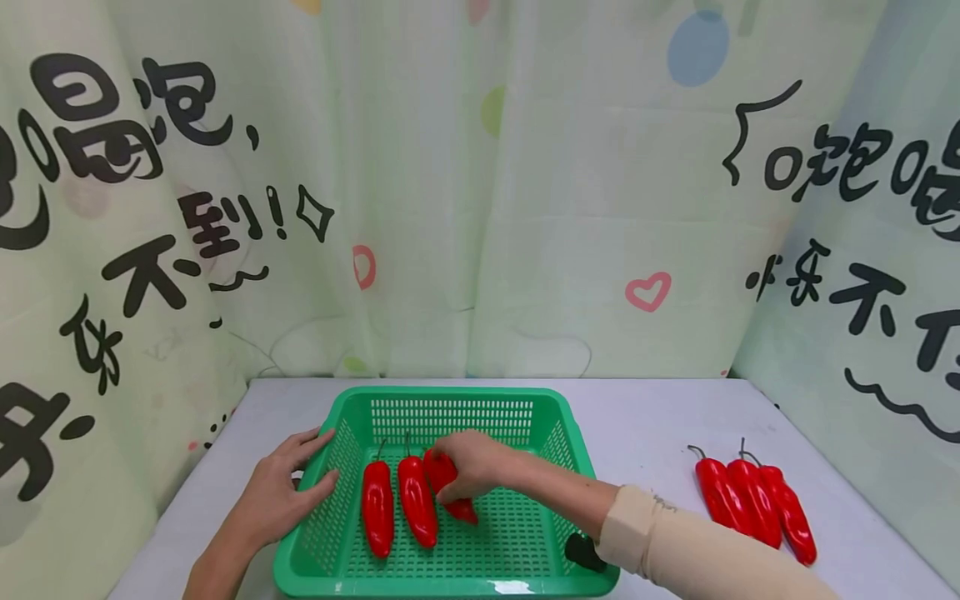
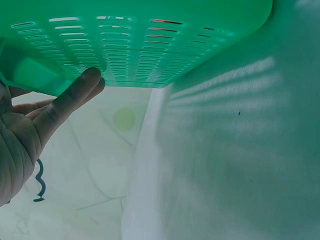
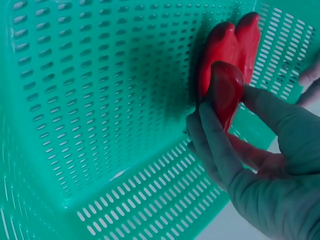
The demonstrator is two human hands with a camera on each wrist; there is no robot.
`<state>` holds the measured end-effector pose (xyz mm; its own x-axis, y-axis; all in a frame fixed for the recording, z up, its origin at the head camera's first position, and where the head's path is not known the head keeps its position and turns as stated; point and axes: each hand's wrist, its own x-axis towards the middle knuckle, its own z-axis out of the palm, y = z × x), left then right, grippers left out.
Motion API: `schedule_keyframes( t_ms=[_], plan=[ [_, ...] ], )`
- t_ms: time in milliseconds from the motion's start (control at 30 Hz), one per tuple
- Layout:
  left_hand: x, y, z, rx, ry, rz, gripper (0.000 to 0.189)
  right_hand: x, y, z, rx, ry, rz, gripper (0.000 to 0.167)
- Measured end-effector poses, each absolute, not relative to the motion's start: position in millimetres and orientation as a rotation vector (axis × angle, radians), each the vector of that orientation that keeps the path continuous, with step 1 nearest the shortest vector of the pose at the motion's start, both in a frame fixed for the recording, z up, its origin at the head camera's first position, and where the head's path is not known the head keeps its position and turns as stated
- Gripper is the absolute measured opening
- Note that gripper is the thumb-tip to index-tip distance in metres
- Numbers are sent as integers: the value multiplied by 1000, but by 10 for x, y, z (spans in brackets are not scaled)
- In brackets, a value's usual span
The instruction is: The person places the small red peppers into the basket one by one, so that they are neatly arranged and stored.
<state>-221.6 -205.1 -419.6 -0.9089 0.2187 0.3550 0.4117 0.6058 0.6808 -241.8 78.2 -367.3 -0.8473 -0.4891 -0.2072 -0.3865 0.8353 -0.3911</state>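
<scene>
My right hand [image 1: 476,467] reaches into the green plastic basket [image 1: 461,588] and grips a red chili pepper [image 1: 461,508] between thumb and fingers. The right wrist view shows this held pepper [image 3: 227,90] close up, its tip pointing outward. Two more glossy red peppers, a left one [image 1: 378,508] and a middle one [image 1: 417,502], lie side by side on the basket floor with their stems toward the back. At the basket's left rim, my left hand [image 1: 273,492] rests with extended fingers and thumb against the edge. Its thumb [image 2: 65,105] lies by the slotted wall in the left wrist view.
Three red peppers [image 1: 753,504] lie together on the white table [image 1: 645,433] to the right of the basket. A dark band [image 1: 583,552] shows under my right wrist. Printed curtains [image 1: 555,208] hang behind the table and on both sides.
</scene>
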Motion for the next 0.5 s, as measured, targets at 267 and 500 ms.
schedule_keyframes(
  t_ms=[267, 500],
  plan=[
    [-2215, -2050, -4194, -528, -2588, -1177, 55, -2393, 689, -3732, -657, 2707, -431, 53],
    [-2210, -2049, -4197, -516, -2598, -1157, 55, -2392, 651, -3759, -646, 2701, -407, 49]
  ],
)
